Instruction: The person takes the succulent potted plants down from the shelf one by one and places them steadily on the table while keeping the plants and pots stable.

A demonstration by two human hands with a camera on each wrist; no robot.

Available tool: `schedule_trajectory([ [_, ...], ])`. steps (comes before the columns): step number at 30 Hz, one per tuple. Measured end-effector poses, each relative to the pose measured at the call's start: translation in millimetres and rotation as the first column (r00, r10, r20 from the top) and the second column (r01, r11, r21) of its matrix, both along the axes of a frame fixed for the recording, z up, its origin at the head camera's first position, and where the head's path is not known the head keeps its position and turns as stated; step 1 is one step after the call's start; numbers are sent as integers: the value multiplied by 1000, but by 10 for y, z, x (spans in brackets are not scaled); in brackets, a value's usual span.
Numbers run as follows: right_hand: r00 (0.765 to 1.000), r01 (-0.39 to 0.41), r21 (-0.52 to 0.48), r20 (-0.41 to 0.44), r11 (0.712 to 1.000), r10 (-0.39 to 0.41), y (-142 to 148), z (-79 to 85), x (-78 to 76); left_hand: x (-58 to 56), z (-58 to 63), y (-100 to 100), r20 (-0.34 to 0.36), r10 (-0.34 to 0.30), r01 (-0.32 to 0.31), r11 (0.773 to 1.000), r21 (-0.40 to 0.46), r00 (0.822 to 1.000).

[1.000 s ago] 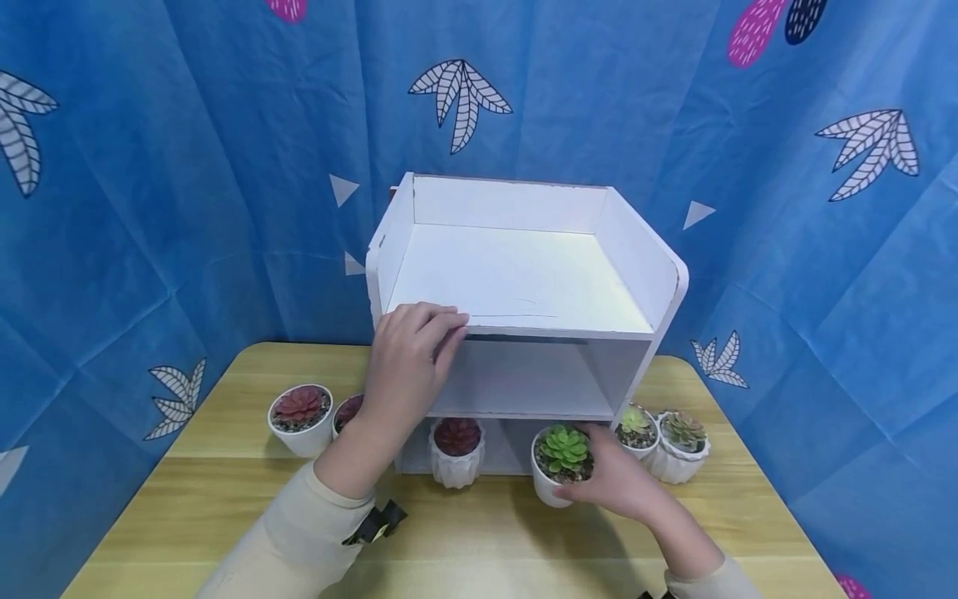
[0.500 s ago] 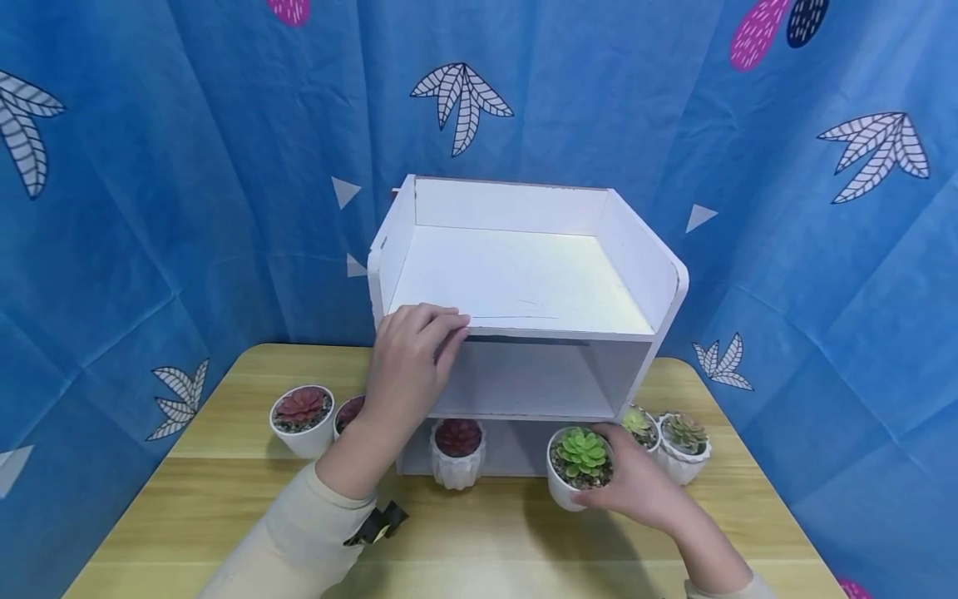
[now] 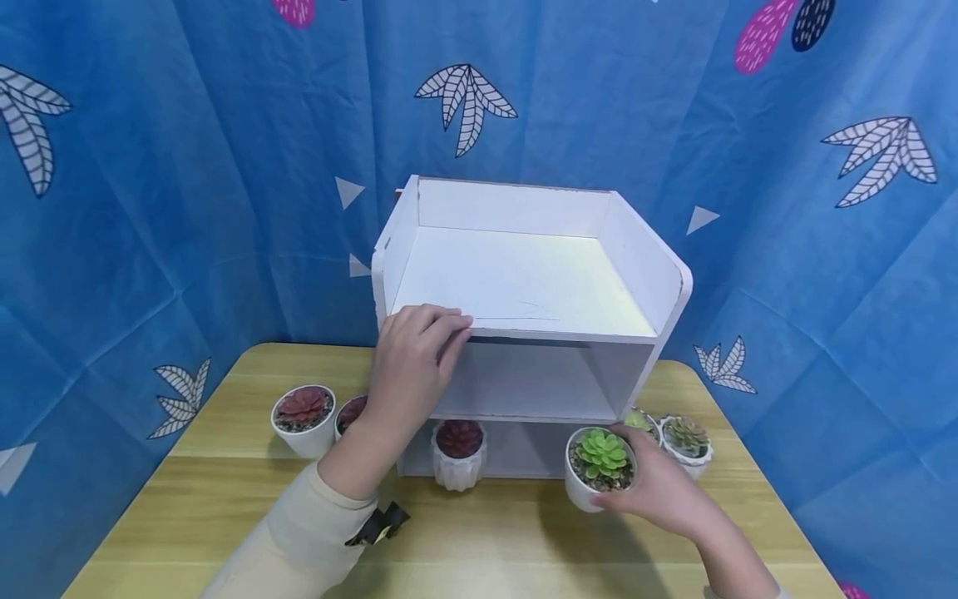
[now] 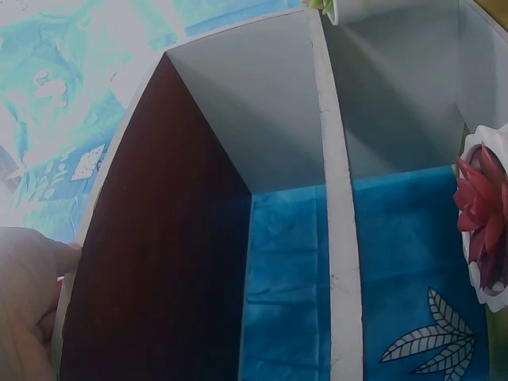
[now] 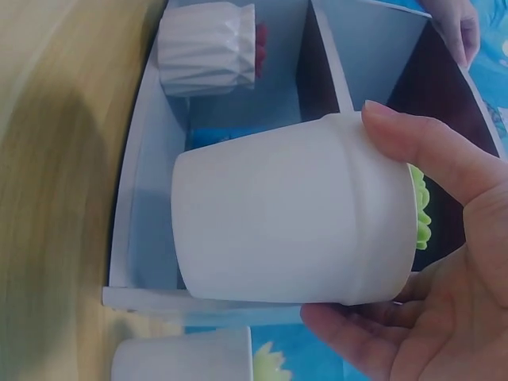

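Note:
My right hand grips a green succulent in a smooth white pot by its rim, in front of the shelf's lower right corner. In the right wrist view this pot lies across the picture, thumb on one side and fingers on the other. My left hand holds the front edge of the top board of a white shelf. The left wrist view shows its fingers curled at that board's edge. A dark red succulent in a ribbed white pot stands at the left of the bottom level.
Left of the shelf, on the wooden table, stand a red succulent and another red one, partly behind my left arm. To the right are a pale green succulent, mostly hidden, and a grey-green one. A blue curtain surrounds the table.
My right hand has moved to the right with the green succulent, in front of the pale green one. My left hand stays on the shelf's board.

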State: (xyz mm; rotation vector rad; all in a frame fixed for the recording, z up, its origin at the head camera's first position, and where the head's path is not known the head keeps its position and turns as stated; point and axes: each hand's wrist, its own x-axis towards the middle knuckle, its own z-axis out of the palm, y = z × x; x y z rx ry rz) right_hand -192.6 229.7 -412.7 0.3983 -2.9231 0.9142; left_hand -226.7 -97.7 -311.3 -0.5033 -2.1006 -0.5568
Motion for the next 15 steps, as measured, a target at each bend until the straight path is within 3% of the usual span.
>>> schedule_trajectory([
  [15, 999, 10, -27, -30, 1000, -11, 145, -18, 11, 5, -22, 7, -6, 3, -3, 1000, -1, 1000],
])
